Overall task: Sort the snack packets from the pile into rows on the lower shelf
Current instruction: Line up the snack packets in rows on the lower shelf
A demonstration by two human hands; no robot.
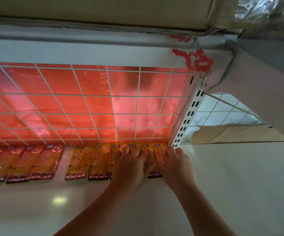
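Legend: I am facing a wire grid (93,113) lying over a red sheet (66,82); a slotted upright (187,116) is bounding its right.

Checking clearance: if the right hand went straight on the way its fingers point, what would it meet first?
Probably the white wire grid behind the yellow packets, near the slotted upright; the right hand sits close, though depth is unclear.

Two bare hands in shot here, left hand (129,166) and right hand (175,166), forearms bare too, uncovered right down to the bottom edge.
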